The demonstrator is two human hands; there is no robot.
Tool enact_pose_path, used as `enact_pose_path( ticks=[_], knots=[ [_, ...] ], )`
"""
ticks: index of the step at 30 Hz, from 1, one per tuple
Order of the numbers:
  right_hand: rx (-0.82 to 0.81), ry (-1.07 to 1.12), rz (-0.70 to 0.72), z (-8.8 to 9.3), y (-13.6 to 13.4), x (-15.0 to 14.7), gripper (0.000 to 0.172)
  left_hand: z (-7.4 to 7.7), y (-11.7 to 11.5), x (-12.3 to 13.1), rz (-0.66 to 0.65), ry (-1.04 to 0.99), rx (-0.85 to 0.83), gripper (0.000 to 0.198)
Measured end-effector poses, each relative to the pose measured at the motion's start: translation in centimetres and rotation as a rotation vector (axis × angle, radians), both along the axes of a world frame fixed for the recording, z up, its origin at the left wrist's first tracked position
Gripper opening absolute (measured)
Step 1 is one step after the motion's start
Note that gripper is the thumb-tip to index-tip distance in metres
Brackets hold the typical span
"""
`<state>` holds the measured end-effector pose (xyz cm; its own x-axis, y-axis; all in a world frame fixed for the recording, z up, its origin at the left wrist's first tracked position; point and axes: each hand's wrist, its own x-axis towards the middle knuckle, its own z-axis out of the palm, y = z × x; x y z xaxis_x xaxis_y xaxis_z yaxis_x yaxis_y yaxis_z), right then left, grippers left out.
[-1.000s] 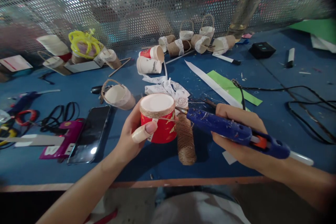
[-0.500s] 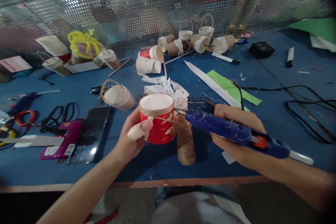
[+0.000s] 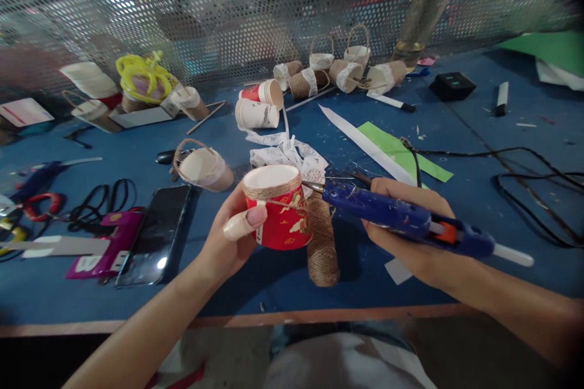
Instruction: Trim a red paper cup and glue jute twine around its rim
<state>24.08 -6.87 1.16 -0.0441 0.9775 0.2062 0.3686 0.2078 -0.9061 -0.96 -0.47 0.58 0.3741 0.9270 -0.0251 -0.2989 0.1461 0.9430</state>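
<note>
My left hand [image 3: 235, 225] is closed around a red paper cup [image 3: 283, 225], thumb across its front. Brown twine [image 3: 274, 188] circles the cup below the rim, and a loose strand crosses its red side. A blue hot glue gun [image 3: 378, 209] is gripped in my right hand [image 3: 406, 243]; its metal nozzle is at the cup's right edge, just under the rim, though I cannot tell whether it touches. Behind the cup lies a roll of twine [image 3: 323, 249], partly hidden. White lace ribbon [image 3: 292, 152] is heaped just beyond.
A small twine basket [image 3: 207, 169] stands left of the cup, near a phone [image 3: 155, 234] and a purple packet [image 3: 107, 243]. Several finished baskets [image 3: 349, 73] line the mesh panel [image 3: 205, 12]. Green paper [image 3: 392, 149] and the gun's black cord [image 3: 474, 152] lie right.
The cup has turned slightly in my left hand, showing more of its printed pattern. The glue gun has shifted a little left and its rear end has risen.
</note>
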Motion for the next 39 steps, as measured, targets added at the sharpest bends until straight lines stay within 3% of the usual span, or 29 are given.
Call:
enact_pose_path(
  ticks=[5,9,14,20,25,32,39],
  knots=[
    [0.036,0.076,-0.076,-0.2,0.2,-0.4,0.026,0.0,0.0,0.1,-0.057,-0.033,-0.004,0.052],
    [0.042,0.177,-0.081,-0.5,0.2,-0.9,0.016,-0.4,-0.2,0.4,-0.092,-0.019,-0.008,0.047],
    [0.063,0.220,-0.019,-0.8,0.4,-1.8,0.039,-1.0,-0.4,0.5,-0.110,0.038,0.069,0.046],
    [0.089,0.217,-0.030,-0.4,0.3,-2.2,0.022,-1.5,-0.3,0.5,-0.113,0.099,0.136,0.044],
    [0.080,0.320,-0.037,-0.3,0.0,-2.0,0.022,-1.6,-0.3,0.3,-0.099,0.122,0.160,0.044],
    [-0.041,0.242,-0.064,0.4,0.1,-1.9,0.018,-1.2,-0.5,0.8,-0.122,0.068,0.038,0.036],
    [-0.125,0.362,-0.009,0.4,0.5,-2.2,0.018,-0.5,-0.8,1.2,-0.133,0.029,-0.074,0.039]
  ],
)
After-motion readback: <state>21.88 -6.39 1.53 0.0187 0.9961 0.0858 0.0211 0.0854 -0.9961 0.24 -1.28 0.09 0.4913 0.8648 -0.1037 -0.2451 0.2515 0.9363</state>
